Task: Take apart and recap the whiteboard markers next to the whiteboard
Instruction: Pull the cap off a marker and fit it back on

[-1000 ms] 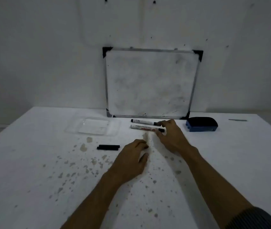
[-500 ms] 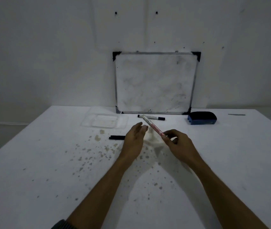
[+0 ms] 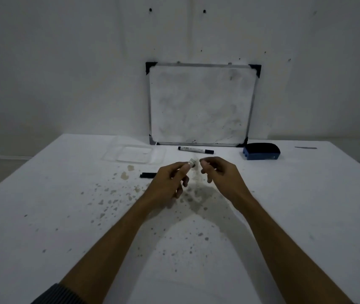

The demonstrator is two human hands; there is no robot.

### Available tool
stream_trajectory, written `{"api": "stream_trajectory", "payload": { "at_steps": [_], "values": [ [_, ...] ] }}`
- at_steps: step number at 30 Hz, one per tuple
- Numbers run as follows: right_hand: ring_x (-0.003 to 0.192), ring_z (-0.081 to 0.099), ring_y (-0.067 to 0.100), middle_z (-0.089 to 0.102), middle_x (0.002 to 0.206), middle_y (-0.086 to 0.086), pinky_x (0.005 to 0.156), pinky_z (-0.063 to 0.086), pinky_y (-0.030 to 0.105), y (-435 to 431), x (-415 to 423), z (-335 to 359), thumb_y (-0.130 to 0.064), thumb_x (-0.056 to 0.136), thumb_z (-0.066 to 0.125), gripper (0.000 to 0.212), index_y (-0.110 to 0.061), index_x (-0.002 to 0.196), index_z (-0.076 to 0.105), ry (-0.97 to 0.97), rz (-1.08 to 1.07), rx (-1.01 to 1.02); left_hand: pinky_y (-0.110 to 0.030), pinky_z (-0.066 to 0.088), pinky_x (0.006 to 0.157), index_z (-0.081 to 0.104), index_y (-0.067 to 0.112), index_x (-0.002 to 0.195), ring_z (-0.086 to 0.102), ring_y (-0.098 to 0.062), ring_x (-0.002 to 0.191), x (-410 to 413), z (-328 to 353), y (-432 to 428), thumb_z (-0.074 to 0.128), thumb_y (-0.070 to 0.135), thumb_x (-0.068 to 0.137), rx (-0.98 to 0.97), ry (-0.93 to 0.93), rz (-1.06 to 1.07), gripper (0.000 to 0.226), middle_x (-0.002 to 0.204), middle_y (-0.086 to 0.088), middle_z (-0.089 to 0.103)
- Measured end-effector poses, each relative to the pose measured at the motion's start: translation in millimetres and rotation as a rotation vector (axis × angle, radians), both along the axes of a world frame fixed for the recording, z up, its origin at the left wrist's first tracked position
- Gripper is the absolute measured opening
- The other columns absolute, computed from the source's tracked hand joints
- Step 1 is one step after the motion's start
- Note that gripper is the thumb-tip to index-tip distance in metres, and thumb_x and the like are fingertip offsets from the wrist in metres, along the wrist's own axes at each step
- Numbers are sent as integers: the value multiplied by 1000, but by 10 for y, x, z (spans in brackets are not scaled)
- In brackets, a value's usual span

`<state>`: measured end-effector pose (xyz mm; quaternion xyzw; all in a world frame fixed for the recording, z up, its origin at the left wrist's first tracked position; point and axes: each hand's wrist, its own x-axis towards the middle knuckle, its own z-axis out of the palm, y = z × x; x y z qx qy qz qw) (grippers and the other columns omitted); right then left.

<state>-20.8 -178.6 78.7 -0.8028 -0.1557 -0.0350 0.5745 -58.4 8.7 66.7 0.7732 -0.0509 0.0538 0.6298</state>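
Note:
My left hand [image 3: 170, 183] holds a whiteboard marker [image 3: 191, 163] above the table; only its pale end shows past my fingertips, the rest is hidden in the hand. My right hand [image 3: 217, 173] hovers just right of that end, thumb and forefinger pinched together; I cannot tell whether they hold anything. A second marker [image 3: 196, 149], white with a black cap, lies in front of the whiteboard [image 3: 201, 104], which leans on the wall. A short black piece [image 3: 148, 175] lies on the table left of my left hand.
A clear plastic tray [image 3: 134, 155] sits at the back left of the markers. A blue and black eraser [image 3: 261, 151] rests right of the whiteboard. A thin flat object [image 3: 305, 147] lies at the far right. The white table [image 3: 65, 216] is speckled with stains.
My right hand lifted one marker off the table from beside the other. That marker is now in my left hand, and both hands have come together above the table.

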Motion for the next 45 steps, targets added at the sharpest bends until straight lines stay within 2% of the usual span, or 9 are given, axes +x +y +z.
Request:
{"api": "stream_trajectory", "payload": {
  "at_steps": [8,13,21,28,31,37,40,43,45],
  "values": [
    [56,54,9,68,66,2,52,45,19,131,251,-280,-43,93,69,28,-18,92,81,143,59,98,-24,43,48,76,29,113,52,-8,50,99,-286,75,54,43,106,147,32,-50,27,68,8,64],
    [43,46,9,62,56,-6,41,38,21,101,282,-309,-43,93,70,33,-10,90,77,202,55,144,-7,43,63,73,21,127,58,7,63,176,-411,94,57,36,106,523,-334,80,31,84,13,72],
    [42,52,16,67,61,8,38,42,24,108,287,-321,-39,96,67,35,-6,90,75,218,101,96,-33,50,47,74,28,126,63,-14,59,265,-536,194,46,51,105,950,-631,243,42,79,6,72],
    [49,57,2,68,68,2,48,44,14,116,173,-340,-28,101,61,23,-7,99,71,30,142,-1,-26,50,57,76,40,121,58,-14,57,184,-287,253,58,53,101,359,-99,-49,30,74,12,74],
    [48,58,5,70,70,4,45,45,20,160,173,-305,-34,99,64,27,-9,101,72,101,113,52,-34,58,63,74,33,128,68,-12,68,182,-359,257,58,51,102,498,-278,33,35,91,5,81],
    [45,52,19,66,60,7,39,41,27,39,253,-332,-39,95,69,37,-3,88,74,269,101,72,-34,55,57,76,28,123,69,-12,70,224,-474,168,46,53,105,907,-586,141,42,90,6,79],
    [45,52,15,66,61,5,40,41,25,71,260,-352,-35,97,67,32,-4,89,72,211,117,65,-32,50,53,79,25,110,64,-12,58,228,-439,175,50,50,106,775,-452,73,38,77,6,75],
    [51,58,14,70,70,10,46,49,30,74,248,-345,-31,99,65,24,-8,95,71,104,172,28,-23,56,62,79,27,119,71,-11,66,239,-319,243,59,47,101,533,-218,6,34,93,12,81],
    [54,61,19,72,74,14,49,52,36,81,229,-348,-32,99,64,23,-10,97,71,87,203,25,-15,56,68,78,27,122,73,0,76,200,-322,264,61,46,100,530,-248,26,34,102,18,78]
  ]
}}
